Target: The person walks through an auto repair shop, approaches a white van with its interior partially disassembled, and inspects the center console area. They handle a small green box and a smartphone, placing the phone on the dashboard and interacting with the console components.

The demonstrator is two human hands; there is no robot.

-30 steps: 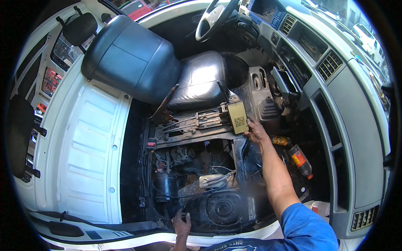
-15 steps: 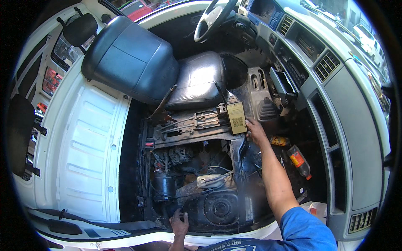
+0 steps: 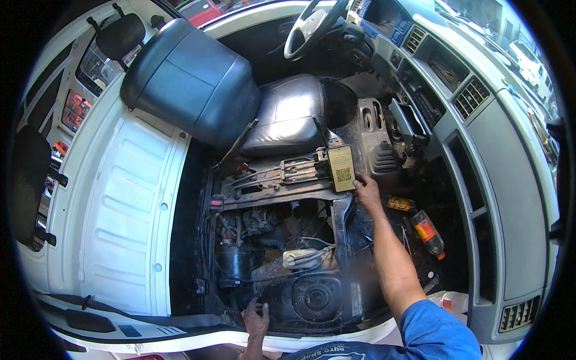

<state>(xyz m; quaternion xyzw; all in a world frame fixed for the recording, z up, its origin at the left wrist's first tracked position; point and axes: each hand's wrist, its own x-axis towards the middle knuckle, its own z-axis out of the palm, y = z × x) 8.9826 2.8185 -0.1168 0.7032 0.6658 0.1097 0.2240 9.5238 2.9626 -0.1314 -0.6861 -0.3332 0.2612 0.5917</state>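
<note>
My right hand (image 3: 368,193) grips a phone (image 3: 342,169) by its lower right edge. The phone's lit yellowish screen faces up and shows a square code under lines of text. It lies over or just above the metal seat frame (image 3: 270,193) beside the handbrake lever. At the near edge of the open engine bay, my left hand (image 3: 257,318) rests with its fingers apart, holding nothing. Close to it are a black cylinder (image 3: 235,265) and a round dark pressed-metal part (image 3: 317,299). A whitish plastic reservoir (image 3: 301,259) sits in the bay.
Beyond the bay stands a black driver's seat (image 3: 285,114), with the steering wheel (image 3: 312,30) farther off. A gear lever boot (image 3: 384,157) is right of the phone. Two bottles, one with an orange label (image 3: 428,233), lie in the right footwell below the grey dashboard (image 3: 510,180).
The whole view has shifted very slightly. Both hands keep their places, and the phone stays in my right hand.
</note>
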